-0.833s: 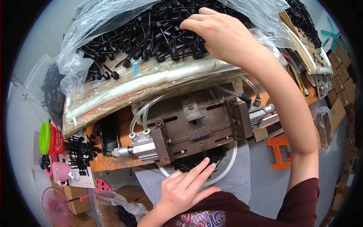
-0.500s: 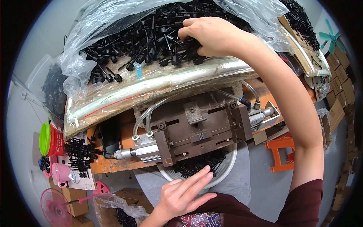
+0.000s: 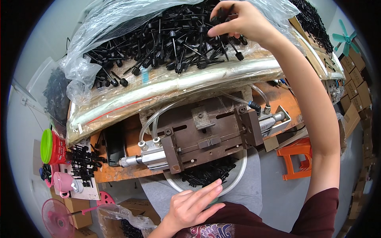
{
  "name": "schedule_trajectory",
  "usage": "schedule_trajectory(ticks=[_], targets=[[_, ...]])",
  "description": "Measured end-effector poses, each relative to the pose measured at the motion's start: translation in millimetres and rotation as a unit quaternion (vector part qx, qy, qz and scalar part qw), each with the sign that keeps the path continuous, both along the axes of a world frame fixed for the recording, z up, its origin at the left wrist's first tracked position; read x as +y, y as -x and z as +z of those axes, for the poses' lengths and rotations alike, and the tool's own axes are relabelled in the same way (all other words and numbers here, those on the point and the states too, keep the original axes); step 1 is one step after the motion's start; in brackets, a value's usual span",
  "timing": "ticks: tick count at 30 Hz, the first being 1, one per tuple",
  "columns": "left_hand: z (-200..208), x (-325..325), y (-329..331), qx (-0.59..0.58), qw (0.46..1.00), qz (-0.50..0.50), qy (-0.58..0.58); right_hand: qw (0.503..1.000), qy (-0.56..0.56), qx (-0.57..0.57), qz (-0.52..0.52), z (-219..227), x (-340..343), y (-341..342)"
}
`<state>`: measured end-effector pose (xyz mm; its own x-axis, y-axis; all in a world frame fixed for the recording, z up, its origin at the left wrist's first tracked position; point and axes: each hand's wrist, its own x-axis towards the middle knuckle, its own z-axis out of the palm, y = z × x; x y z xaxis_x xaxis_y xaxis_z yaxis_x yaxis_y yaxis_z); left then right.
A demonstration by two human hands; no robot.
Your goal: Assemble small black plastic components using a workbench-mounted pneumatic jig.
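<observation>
My right hand (image 3: 248,23) is raised over the far-right part of a large heap of black plastic parts (image 3: 174,43), which have ribbed heads and thin stems. Its fingers are curled around a few black parts (image 3: 222,16), partly hidden by the hand. Below the heap stands a brown metal clamping fixture (image 3: 210,131) with nothing visible gripped in it. My left hand (image 3: 188,208) lies in front, fingers stretched out and holding nothing, its fingertips by the rim of a white basket (image 3: 239,178). More black parts (image 3: 208,172) lie inside that basket, on my lap under the fixture.
Clear air hoses (image 3: 156,115) run to silver cylinders (image 3: 154,156) at the fixture's sides. Plastic sheeting (image 3: 107,33) edges the heap. Left are a red bucket (image 3: 59,147), a pink mug (image 3: 63,182) and a pink fan (image 3: 57,218). An orange stool (image 3: 293,158) stands right.
My right hand has moved right and slightly up from the heap, lifting a few black parts in its fingers. Some parts at the heap's edge have shifted. The left hand stays nearly still.
</observation>
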<state>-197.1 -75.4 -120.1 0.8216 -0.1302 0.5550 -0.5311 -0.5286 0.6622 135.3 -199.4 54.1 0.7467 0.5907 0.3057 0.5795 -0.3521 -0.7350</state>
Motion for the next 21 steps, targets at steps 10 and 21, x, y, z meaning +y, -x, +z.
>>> schedule_trajectory(ticks=[10,21], targets=[[0,-4,0,0.006,1.000,-0.005,-0.002,0.963,-0.225,0.129,-0.077,-2,-27,-14],[19,-13,-13,-0.059,0.997,0.014,0.042,0.912,-0.368,0.183,-0.017,-5,-48,6]])
